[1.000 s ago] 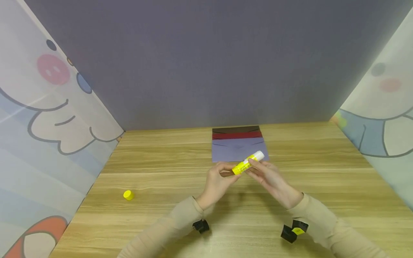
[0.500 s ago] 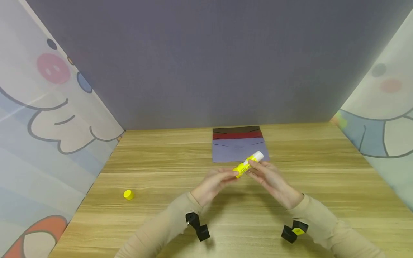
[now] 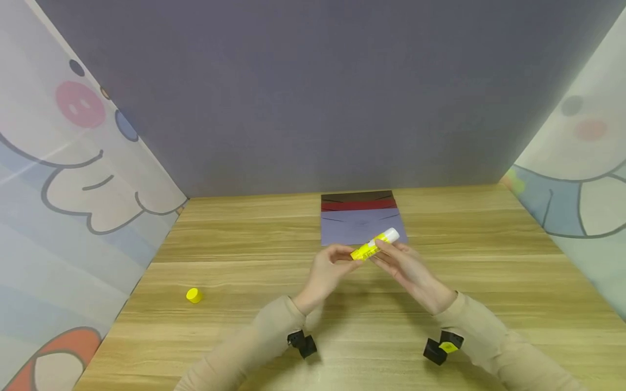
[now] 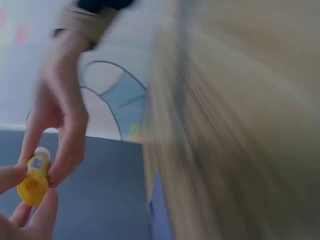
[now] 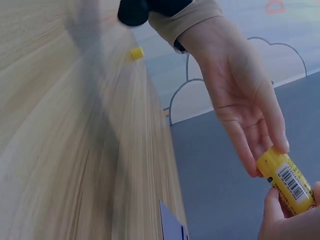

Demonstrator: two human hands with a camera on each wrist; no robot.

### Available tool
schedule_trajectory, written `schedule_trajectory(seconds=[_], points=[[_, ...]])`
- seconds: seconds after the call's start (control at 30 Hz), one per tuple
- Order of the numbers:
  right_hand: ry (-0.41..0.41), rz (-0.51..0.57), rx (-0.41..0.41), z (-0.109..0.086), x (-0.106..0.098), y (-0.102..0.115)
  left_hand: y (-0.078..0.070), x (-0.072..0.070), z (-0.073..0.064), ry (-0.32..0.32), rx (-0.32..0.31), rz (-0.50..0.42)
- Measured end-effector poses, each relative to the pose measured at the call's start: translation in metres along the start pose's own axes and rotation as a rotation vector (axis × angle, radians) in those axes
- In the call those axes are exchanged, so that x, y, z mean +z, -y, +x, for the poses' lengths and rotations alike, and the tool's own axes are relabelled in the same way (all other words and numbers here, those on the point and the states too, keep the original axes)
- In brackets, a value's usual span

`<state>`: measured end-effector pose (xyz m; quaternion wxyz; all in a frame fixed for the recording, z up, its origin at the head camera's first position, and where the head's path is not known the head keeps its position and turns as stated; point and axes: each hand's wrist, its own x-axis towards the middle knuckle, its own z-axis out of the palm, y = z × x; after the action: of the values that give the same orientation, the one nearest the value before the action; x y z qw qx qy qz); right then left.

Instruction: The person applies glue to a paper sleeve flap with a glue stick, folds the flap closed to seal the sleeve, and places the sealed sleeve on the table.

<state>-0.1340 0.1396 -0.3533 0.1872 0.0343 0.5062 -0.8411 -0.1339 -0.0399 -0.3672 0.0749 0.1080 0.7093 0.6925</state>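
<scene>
A yellow glue stick [image 3: 368, 249] with a white upper end is held tilted above the table, its white end pointing up and right. My right hand [image 3: 409, 272] pinches its middle between thumb and fingers. At the yellow base, my left hand [image 3: 326, 273] grips with thumb and fingertips. The right wrist view shows the barcode side of the glue stick [image 5: 291, 184], the left fingers around its end. In the left wrist view the round yellow base of the glue stick [image 4: 33, 191] faces the camera. Its yellow cap [image 3: 194, 295] stands apart on the table to the left.
Behind the hands, a lilac envelope [image 3: 361, 227], a red envelope [image 3: 359, 206] and a dark one overlap on the wooden table [image 3: 244, 233]. A grey panel [image 3: 313, 98] rises at the back edge. Cartoon-printed walls flank both sides.
My left hand turned at the glue stick's base, its wrist rolling one way and then back. The right hand kept its hold nearly still. The cap and envelopes stayed put.
</scene>
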Motion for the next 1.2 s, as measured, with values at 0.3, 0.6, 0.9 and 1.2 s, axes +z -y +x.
schedule_trajectory(seconds=[0.3, 0.6, 0.9, 1.2], points=[[0.007, 0.049, 0.011, 0.000, 0.000, -0.001, 0.008, 0.003, -0.003, -0.077, 0.759, 0.758], [0.036, 0.058, 0.031, -0.003, 0.001, -0.003, 0.011, 0.000, -0.001, -0.081, 0.805, 0.724], [0.033, 0.116, 0.051, -0.001, 0.000, -0.007, 0.002, 0.000, -0.007, -0.027, 0.351, 0.326], [0.050, 0.111, 0.045, 0.000, 0.001, -0.007, -0.003, -0.007, -0.001, -0.017, -0.070, 0.070]])
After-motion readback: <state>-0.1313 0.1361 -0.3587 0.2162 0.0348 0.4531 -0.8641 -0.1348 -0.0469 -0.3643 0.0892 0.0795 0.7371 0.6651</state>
